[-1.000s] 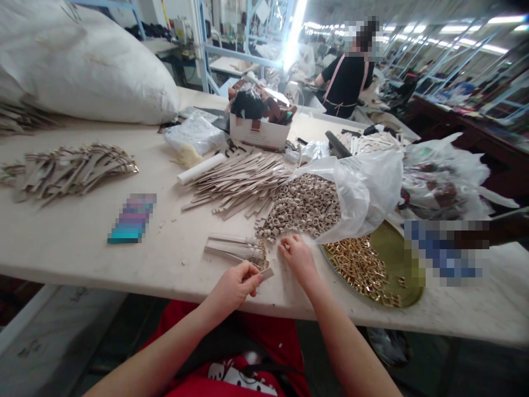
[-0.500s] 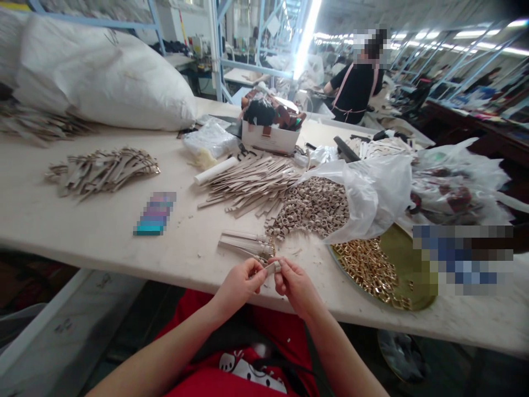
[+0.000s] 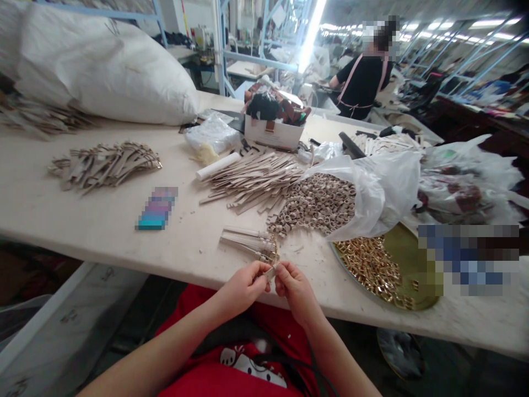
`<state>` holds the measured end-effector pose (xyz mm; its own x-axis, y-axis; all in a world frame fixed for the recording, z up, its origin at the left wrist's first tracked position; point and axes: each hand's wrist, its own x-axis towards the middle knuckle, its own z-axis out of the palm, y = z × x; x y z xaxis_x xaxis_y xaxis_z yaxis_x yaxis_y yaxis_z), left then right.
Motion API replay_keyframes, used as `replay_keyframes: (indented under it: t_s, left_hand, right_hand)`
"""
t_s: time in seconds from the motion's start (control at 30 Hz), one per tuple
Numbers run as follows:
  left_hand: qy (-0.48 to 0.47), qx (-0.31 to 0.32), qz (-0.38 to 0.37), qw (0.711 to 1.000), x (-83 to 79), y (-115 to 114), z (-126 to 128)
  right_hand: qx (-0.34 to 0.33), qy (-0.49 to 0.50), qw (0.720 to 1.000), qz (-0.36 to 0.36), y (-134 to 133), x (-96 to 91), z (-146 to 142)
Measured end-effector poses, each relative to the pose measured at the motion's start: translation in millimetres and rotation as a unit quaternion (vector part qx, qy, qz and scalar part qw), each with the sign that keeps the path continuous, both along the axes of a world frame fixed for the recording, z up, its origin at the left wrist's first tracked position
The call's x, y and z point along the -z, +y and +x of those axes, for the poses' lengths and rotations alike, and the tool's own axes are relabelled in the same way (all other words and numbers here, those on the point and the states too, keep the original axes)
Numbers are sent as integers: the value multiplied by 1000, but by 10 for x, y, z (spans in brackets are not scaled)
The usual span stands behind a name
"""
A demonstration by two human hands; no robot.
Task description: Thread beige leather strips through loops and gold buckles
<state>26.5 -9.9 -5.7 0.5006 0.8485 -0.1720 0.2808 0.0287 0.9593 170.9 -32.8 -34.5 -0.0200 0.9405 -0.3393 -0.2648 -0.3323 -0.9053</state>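
A short pale strip (image 3: 270, 272) was held at the near edge of the worktable (image 3: 185, 242), mostly hidden by fingers. The left hand (image 3: 248, 283) pinched one end between thumb and fingers; the right hand (image 3: 294, 285) had its fingertips closed on the other. The step appeared to be fitting or bending the strip by hand; whether a loop sat on it could not be told. The next move seemed to call for a steady left pinch and small adjustments from the right. Just beyond lay a bundle of straps (image 3: 246, 241), then heaped small loops (image 3: 318, 204) beside a plastic bag (image 3: 386, 187). Gold metal fittings (image 3: 367, 264) filled part of a tray (image 3: 407, 251) rightward along that edge.
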Motion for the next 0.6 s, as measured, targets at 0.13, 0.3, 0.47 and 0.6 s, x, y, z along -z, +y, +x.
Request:
replay_keyframes:
  t_s: [0.13,0.3,0.47,0.6]
  left_hand:
    - [-9,-26,-26,999,34,12,-4]
    - [-2,-53,-36,998,79,40,15]
    - [36,-62,-10,997,70,59,36]
    - [100,-73,21,992,83,64,39]
  right_hand:
    - [-4,-9,1000,6,-7,-40,-42]
    - [4,-2,999,48,-39,-108,-59]
    - [5,78,996,-35,-32,-84,-26]
    - [-37,151,981,-117,-41,-45,-16]
